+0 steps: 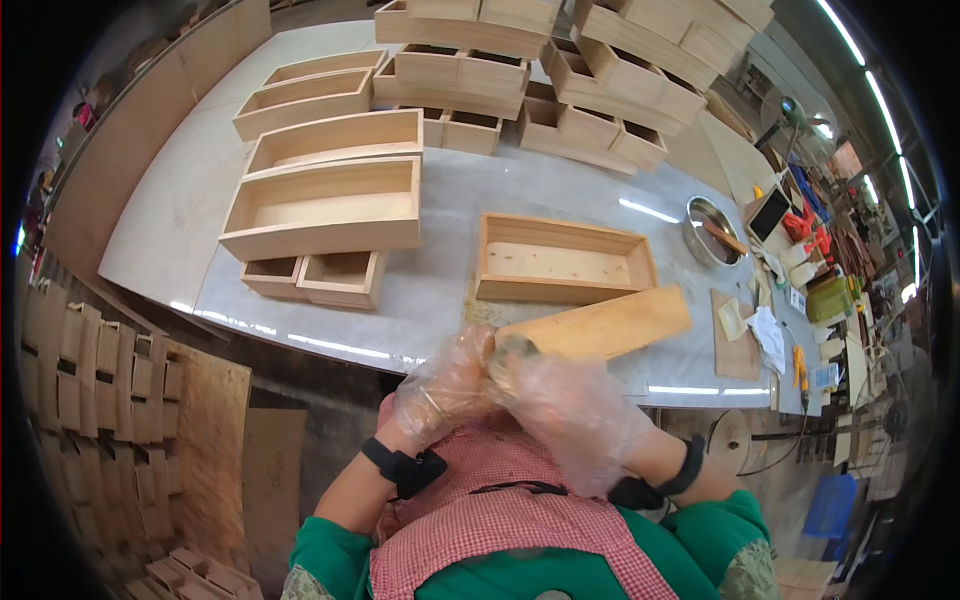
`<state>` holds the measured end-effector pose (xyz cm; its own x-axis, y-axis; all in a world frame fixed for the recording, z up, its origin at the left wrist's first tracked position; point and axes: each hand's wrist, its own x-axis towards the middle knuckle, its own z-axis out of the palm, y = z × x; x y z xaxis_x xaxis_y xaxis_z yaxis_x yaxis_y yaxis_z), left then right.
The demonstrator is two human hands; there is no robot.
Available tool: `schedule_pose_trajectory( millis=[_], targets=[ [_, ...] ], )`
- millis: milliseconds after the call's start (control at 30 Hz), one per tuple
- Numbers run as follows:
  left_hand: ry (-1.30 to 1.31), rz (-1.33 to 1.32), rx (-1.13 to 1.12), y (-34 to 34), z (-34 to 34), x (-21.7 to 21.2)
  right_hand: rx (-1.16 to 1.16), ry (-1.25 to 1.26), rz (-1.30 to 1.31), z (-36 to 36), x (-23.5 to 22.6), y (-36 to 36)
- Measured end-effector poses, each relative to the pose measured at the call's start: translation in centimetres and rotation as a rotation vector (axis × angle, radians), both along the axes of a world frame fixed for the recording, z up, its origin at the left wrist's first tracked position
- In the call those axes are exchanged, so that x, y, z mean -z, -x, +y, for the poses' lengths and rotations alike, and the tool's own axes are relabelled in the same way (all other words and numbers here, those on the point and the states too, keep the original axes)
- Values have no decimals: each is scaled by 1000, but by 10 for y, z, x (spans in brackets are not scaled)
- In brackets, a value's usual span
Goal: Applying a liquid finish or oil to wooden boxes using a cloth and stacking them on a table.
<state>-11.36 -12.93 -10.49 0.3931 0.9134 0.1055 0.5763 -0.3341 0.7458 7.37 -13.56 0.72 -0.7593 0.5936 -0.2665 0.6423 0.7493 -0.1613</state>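
Forearms (pixel 352 490) angle inward from the near edge, gloved left hand (pixel 452 382) and right hand (pixel 562 395) meeting at a yellowish wooden board's (pixel 622 318) left end, finger grip too blurred to tell, open box (pixel 565 263) on its far side

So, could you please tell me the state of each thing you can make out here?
Left hand: clear-gloved, grip unclear
Right hand: clear-gloved, blurred, grip unclear
Long amber wooden piece: aslant, left end at the hands
Wooden box behind it: upright, open-topped
Left-hand wooden boxes: stacked, open-topped
Metal bowl: upright, open
Wooden-handled tool: resting in the bowl
White cloth: crumpled
Ceiling tube lights: lit
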Motion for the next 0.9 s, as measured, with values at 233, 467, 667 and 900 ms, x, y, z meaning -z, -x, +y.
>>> schedule_pose_trajectory(
  millis=[233, 467, 667, 900],
  targets=[
    [-189, 119, -2, -1, 2, -10, -1, -255, 323, -3, 32, -10],
    [170, -138, -18, -16, 10, -24, 224, -882, 48, 7, 110, -182],
    [112, 11, -86, -4, 5, 14, 37, -339, 515, -15, 33, -15],
    [53, -316, -27, -14, 3, 8, 295, -613, 450, 14, 88, -140]
  ],
)
